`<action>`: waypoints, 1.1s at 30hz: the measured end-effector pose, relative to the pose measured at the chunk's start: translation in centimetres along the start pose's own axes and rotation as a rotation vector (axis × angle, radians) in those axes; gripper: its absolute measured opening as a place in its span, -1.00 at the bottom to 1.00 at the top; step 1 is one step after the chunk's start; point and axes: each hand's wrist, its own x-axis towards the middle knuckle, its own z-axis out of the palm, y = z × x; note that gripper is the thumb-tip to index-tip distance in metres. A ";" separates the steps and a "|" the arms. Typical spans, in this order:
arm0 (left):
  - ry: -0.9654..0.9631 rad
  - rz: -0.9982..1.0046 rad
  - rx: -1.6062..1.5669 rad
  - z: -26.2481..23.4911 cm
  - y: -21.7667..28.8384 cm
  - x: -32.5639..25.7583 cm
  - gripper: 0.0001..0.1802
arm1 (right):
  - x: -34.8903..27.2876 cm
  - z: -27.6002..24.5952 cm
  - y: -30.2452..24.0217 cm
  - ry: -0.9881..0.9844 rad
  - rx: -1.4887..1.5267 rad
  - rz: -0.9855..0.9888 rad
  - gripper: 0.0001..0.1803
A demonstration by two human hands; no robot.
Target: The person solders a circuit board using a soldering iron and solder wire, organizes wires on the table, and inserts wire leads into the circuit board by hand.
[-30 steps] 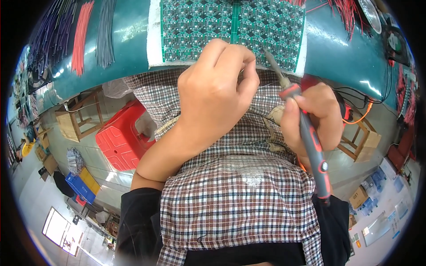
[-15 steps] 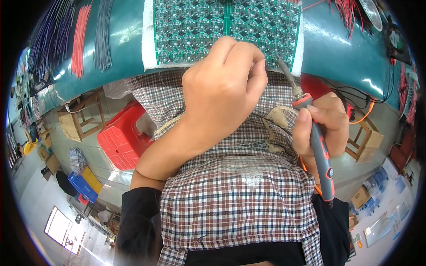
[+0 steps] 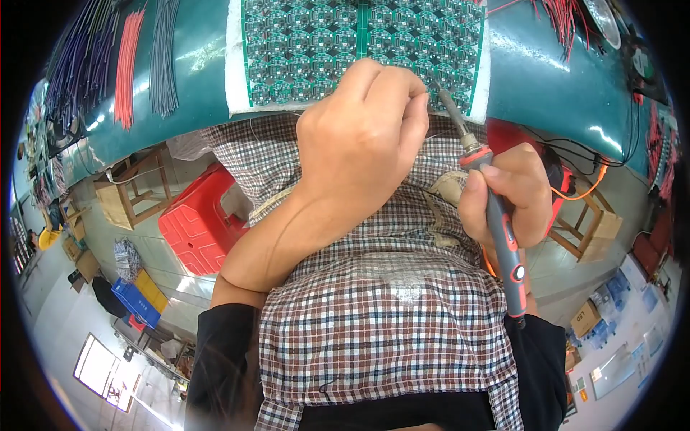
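Observation:
My right hand is closed around the grey and red handle of a soldering iron. The iron's metal tip points up and left, over the near right part of a green circuit board panel filled with small round boards. My left hand is closed in a pinch at the panel's near edge, just left of the iron's tip. What its fingertips hold, if anything, is hidden behind the hand. Under the panel lies a white foam sheet on the teal table mat.
Bundles of purple wires, red wires and grey wires lie at the left. More red wires and a small fan are at the right. A red stool stands below the table, left of my checked apron.
The soldering iron and my right hand have shifted left, bringing the tip closer to my left fingertips. The panel sits slightly further left. My left hand has barely moved.

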 end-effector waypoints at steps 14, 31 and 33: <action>0.017 -0.001 -0.040 -0.4 0.2 -0.3 -0.87 | 0.8 0.2 -0.8 -0.045 -0.060 -0.009 -0.63; 0.013 -0.014 0.011 -0.4 0.6 -0.3 -0.89 | 0.4 -0.7 -0.8 0.003 -0.001 0.022 -0.65; 0.016 -0.007 0.012 -0.3 0.4 -0.2 -0.89 | 0.5 -0.6 -0.7 -0.002 -0.006 0.019 -0.65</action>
